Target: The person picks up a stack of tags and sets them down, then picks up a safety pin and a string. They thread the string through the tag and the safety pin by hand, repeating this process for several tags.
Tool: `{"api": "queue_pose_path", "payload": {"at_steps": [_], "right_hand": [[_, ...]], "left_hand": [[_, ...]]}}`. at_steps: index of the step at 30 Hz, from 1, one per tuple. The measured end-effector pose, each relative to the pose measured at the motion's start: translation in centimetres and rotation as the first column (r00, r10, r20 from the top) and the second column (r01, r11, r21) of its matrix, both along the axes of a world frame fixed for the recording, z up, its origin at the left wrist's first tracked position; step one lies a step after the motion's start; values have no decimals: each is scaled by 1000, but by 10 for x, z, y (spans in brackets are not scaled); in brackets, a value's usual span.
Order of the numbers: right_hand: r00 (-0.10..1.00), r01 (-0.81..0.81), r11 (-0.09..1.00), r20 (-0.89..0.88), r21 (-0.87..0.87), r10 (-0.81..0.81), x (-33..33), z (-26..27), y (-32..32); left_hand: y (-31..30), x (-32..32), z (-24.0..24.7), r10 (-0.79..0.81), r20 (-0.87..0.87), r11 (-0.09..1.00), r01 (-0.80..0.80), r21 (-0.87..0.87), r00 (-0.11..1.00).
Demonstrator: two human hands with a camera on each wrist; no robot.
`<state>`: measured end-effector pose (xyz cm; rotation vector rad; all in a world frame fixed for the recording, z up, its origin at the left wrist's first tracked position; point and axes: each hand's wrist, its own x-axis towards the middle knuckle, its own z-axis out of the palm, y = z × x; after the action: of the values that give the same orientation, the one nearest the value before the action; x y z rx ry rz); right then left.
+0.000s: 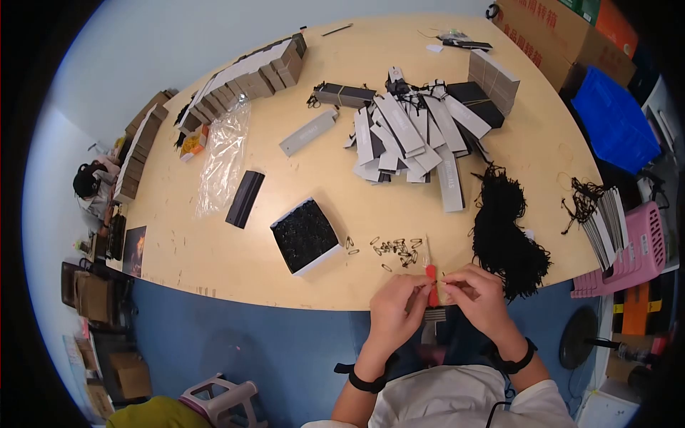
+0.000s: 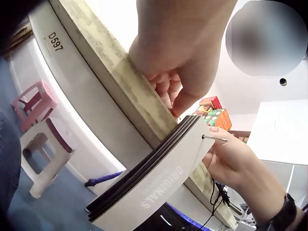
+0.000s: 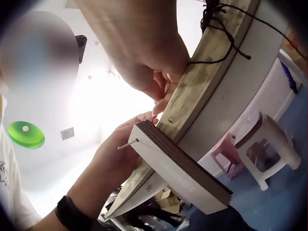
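Observation:
Both hands meet at the table's front edge, fingertips close together above a red-handled tool [image 1: 431, 272] with a thin pointed tip. My left hand [image 1: 401, 303] pinches with thumb and forefinger; a tiny metal pin [image 2: 179, 117] shows at its fingertips. My right hand [image 1: 477, 296] pinches a small dark pin, its end standing up from the fingers. Below the hands, a stack of white and dark card tags [image 2: 159, 183] hangs beside the table edge, a metal spike [image 2: 215, 138] through its hole. Several loose small pins [image 1: 399, 247] lie just beyond the hands.
A white box of black pieces [image 1: 335, 258] stands left of the pins. Black cords [image 1: 503, 228] lie to the right, with a heap of tags [image 1: 407, 128] behind. A pink basket [image 1: 653, 242] is at the right edge. Stacked tags [image 1: 250, 78] line the far left.

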<state>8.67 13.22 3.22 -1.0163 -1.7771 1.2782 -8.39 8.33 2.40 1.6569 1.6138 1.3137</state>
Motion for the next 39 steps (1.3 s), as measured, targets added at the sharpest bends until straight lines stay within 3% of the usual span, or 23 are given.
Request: {"api": "queue_pose_path", "payload": {"at_steps": [4, 17, 24, 27, 29, 35, 37, 39], "right_hand": [[994, 36, 997, -99, -64, -42, -1, -5, -3], [992, 85, 995, -91, -48, -89, -9, 2, -3], [994, 103, 994, 17, 24, -104, -13, 3, -2], [993, 91, 994, 66, 64, -95, -13, 10, -1], [993, 77, 994, 80, 77, -83, -12, 2, -1], [983, 122, 992, -133, -23, -124, -16, -12, -9], [993, 109, 974, -61, 197, -98, -14, -13, -6], [992, 116, 967, -71, 228, -102, -17, -9, -6]], "left_hand": [[2, 2, 1, 37, 9, 999, -37, 37, 999], [2, 3, 0, 60, -29, 998, -59, 37, 998], [2, 2, -2, 47, -35, 997, -44, 64, 998], [-2, 3, 0, 31, 50, 999, -29, -45, 998], [0, -2, -6, 20, -36, 996, -17, 88, 999], [0, -4, -3, -40, 260, 998, 28, 50, 965], [2, -4, -2, -37, 234, 999, 27, 46, 971], [3, -5, 0, -79, 173, 995, 68, 66, 982]]}}
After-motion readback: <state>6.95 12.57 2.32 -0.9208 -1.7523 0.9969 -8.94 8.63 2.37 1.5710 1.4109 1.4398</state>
